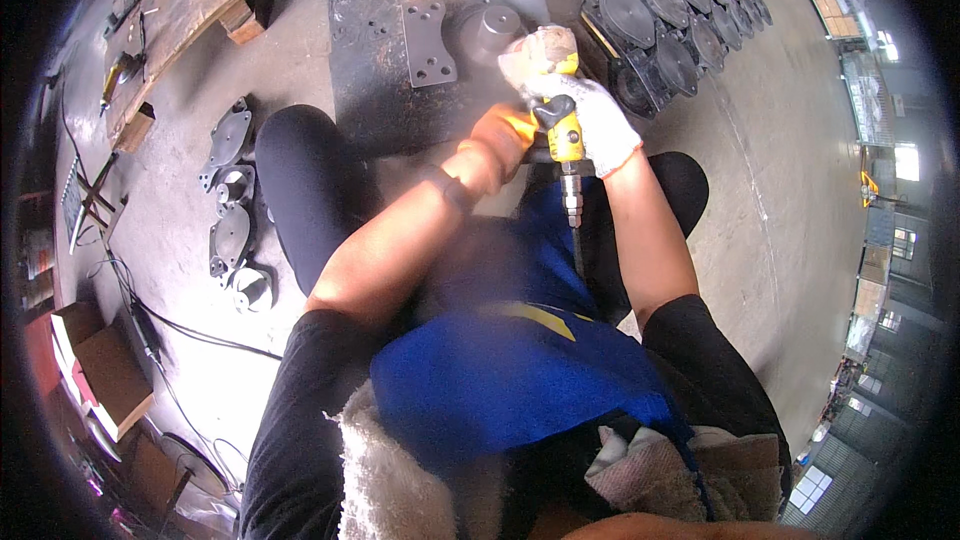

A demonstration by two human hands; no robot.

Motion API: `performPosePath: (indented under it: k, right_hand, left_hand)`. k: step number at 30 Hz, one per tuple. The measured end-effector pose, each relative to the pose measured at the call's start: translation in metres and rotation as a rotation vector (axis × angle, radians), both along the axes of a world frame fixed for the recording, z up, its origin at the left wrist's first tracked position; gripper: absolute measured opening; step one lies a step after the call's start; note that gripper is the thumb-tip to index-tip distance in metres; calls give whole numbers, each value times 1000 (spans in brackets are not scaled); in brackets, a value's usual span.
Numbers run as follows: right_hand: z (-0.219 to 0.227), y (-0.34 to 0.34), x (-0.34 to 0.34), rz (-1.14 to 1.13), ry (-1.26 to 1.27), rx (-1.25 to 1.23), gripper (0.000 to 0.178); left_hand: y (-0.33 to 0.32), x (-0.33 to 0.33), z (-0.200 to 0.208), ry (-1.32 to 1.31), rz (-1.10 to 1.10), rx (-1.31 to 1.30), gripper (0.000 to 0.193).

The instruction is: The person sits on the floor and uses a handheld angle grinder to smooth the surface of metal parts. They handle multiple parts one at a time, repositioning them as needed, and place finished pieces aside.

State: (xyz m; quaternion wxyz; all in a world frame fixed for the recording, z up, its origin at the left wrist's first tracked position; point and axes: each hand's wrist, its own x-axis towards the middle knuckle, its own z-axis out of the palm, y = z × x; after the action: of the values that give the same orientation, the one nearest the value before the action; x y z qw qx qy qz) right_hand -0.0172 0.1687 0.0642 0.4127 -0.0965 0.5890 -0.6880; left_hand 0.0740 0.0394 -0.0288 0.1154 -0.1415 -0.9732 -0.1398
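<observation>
Concrete workshop floor (790, 190), dark steel desk (370, 90) between my knees. Yellow air grinder (562, 130) over grey casting (487, 28) on desk. R hand (590, 110), white glove, grip clenched on grinder body. L hand (497, 140), orange glove, grip closed on grinder too. Flat plate (429, 43) beside casting; more castings (232, 200) on floor at left.

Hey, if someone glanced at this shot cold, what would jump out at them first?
Probably the yellow power tool at centre, gripped by the white-gloved right hand and the orange-gloved left hand against a grey metal casting on a dark steel block. Next, the rows of similar dark castings upper right, and a few more castings on the floor at left.
</observation>
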Motion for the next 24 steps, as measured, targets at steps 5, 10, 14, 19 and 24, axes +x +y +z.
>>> performPosePath:
  k: [5,10,14,19,24]
  right_hand:
    - [30,0,10,-49,52,32,21]
    - [19,4,11,-58,-105,82,23]
    - [-5,8,1,139,20,68,24]
    - [12,8,15,60,210,-29,24]
    - [3,14,9,69,59,28,22]
  left_hand:
    - [9,8,43,115,76,114,20]
    - [17,14,22,57,98,15,22]
    - [17,11,28,-314,211,500,22]
    - [21,15,51,-139,140,577,22]
    - [26,22,64,-167,201,675,23]
